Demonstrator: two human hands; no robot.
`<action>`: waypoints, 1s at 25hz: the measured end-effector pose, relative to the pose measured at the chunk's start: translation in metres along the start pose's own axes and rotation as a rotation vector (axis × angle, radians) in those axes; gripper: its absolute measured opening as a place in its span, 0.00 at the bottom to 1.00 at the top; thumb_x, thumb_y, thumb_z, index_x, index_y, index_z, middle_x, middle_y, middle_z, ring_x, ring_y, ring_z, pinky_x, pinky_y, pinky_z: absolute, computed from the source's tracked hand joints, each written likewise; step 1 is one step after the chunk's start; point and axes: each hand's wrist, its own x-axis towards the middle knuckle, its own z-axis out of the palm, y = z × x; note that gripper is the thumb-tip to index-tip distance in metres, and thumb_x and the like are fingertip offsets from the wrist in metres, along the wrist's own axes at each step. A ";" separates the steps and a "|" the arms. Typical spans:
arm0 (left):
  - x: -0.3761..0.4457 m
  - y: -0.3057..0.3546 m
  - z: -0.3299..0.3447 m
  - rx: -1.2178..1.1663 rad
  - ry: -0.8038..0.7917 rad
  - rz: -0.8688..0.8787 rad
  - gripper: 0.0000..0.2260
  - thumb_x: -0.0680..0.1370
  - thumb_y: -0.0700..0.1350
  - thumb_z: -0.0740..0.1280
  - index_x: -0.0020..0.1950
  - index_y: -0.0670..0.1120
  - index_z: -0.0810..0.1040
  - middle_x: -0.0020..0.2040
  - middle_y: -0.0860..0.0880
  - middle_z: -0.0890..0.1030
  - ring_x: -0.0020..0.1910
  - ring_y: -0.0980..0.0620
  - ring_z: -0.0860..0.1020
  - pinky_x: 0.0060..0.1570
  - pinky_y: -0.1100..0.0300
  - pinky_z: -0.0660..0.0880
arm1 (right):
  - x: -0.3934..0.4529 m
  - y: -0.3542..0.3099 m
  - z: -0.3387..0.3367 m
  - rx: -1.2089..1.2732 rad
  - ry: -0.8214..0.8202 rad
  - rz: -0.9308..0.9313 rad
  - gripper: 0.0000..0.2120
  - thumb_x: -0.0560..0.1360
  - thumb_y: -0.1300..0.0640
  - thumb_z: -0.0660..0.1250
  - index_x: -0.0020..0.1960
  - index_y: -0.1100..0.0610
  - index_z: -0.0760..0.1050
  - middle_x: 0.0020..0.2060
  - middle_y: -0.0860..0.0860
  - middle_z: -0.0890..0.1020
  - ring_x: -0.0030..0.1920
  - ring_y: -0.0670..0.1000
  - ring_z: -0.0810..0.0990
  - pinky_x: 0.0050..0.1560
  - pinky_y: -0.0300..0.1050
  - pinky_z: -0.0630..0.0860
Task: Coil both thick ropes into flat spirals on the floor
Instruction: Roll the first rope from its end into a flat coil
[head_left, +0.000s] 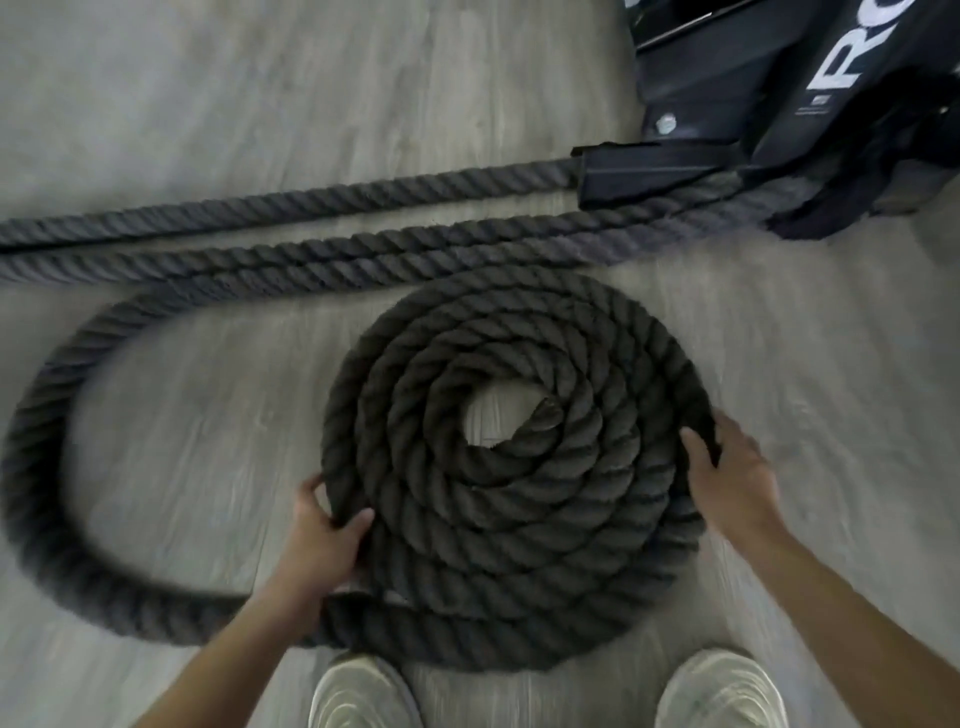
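Note:
A thick dark rope lies wound into a flat spiral (514, 467) on the grey wood floor, several turns wide, with a small gap at its centre. My left hand (324, 535) grips the spiral's outer turn at its lower left, thumb on top. At the right edge my right hand (732, 473) grips the outer turn, fingers curled over it. The loose tail of this rope (47, 467) sweeps in a wide loop to the left. A second rope (291, 200) lies straight across the floor behind.
Black gym equipment (779, 93) with white lettering stands at the back right, where the ropes run under its base. My two light shoes (363, 696) stand just in front of the spiral. Grey wood floor (260, 78) extends behind the ropes.

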 end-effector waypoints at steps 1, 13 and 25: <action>-0.012 0.002 -0.001 0.000 -0.080 -0.085 0.29 0.78 0.44 0.72 0.67 0.65 0.59 0.57 0.42 0.81 0.53 0.38 0.83 0.47 0.41 0.83 | 0.009 -0.005 -0.003 0.005 0.002 -0.006 0.29 0.82 0.40 0.60 0.78 0.54 0.65 0.67 0.60 0.77 0.64 0.62 0.77 0.61 0.51 0.73; 0.084 0.090 -0.013 0.157 0.052 0.124 0.31 0.78 0.50 0.71 0.78 0.55 0.62 0.68 0.44 0.78 0.62 0.42 0.78 0.61 0.45 0.77 | -0.108 0.025 0.043 0.067 -0.052 0.146 0.36 0.83 0.50 0.59 0.83 0.59 0.45 0.80 0.60 0.59 0.78 0.61 0.60 0.75 0.54 0.59; -0.004 0.014 0.023 -0.090 -0.027 -0.073 0.46 0.73 0.38 0.77 0.80 0.57 0.51 0.64 0.39 0.77 0.59 0.36 0.80 0.49 0.39 0.81 | 0.020 -0.010 -0.003 -0.087 0.067 0.078 0.28 0.83 0.44 0.58 0.80 0.53 0.60 0.70 0.64 0.70 0.68 0.67 0.70 0.66 0.60 0.70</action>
